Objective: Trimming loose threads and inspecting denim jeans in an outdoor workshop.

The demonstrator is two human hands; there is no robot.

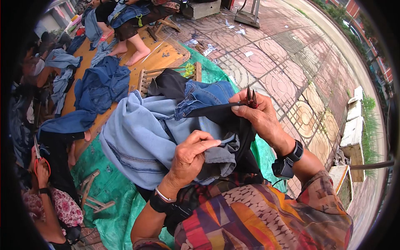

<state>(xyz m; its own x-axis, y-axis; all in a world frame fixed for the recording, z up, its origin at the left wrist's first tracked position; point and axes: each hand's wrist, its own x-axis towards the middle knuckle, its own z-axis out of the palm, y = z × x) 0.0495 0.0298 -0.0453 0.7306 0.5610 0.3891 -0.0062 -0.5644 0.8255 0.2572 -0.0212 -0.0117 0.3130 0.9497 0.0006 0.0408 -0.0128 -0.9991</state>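
Note:
My left hand (189, 154) is closed in a pinch at the edge of a small grey-blue piece of denim (221, 158) over my lap. My right hand (264, 118) grips the edge of a black cloth (216, 111) between thumb and finger. Thread snips (251, 96) with dark pointed blades and red on the handle are tucked in that same hand, tips upward. Pale blue denim (139, 137) with dark seams is heaped across my lap, to the left of both hands. A darker blue denim piece (210, 95) with a frayed edge lies just beyond the black cloth.
At left, another person's hand holds orange-handled scissors (39, 160). Dark blue jeans (98, 85) lie on a wooden board (146, 48), where a barefoot person sits. Small wooden stools (93, 193) stand on a green sheet (121, 212). Patterned paving (291, 71) spreads to the right.

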